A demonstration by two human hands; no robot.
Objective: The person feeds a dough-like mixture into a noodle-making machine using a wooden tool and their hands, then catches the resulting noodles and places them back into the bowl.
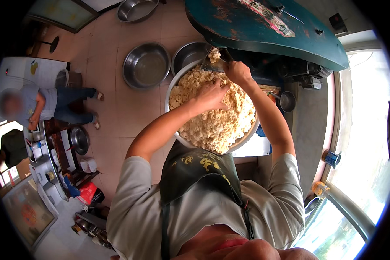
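A large steel bowl (172,91) of crumbly, pale yellow dough (210,125) sits in front of my apron. My left hand (210,93) rests in the dough, fingers apart and curved, some tips hidden. My right hand (238,73) is closed at the bowl's far right, on a dark metal scoop-like piece (212,67) below the green machine (264,30). A lump of dough (214,55) clings near that piece's top.
Steel basins (146,65) lie on the tiled floor (99,52) beyond the bowl. A person (69,102) in jeans stands at left beside a cluttered counter (47,173). A small pot (287,102) is at right, near a bright window (364,108).
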